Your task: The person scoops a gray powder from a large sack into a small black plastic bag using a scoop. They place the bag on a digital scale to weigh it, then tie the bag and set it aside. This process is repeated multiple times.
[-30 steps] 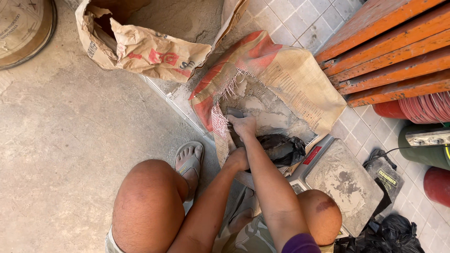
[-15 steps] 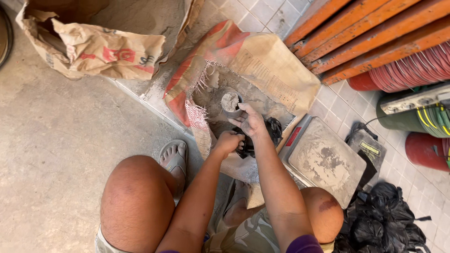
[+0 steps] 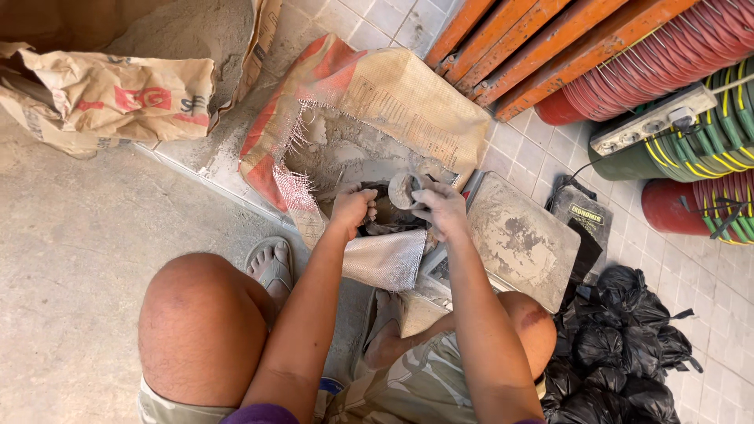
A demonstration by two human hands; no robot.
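Note:
I squat over a torn woven sack of grey powder lying on the tiled floor. My right hand grips a small round scoop caked with grey powder, held just above a black plastic bag. My left hand pinches the black bag's rim and holds it up, beside the scoop. A loose flap of silvery woven cloth hangs below both hands. The inside of the bag is mostly hidden by my hands.
A flat dusty weighing scale lies right of my hands. A crumpled paper sack sits at upper left. Orange metal frames, red and green hose coils and black plastic bags crowd the right side. My sandalled foot rests on concrete.
My right hand has lifted the scoop out of the sack's powder toward the black bag. My left hand has shifted onto the bag's rim. The camera has drifted right.

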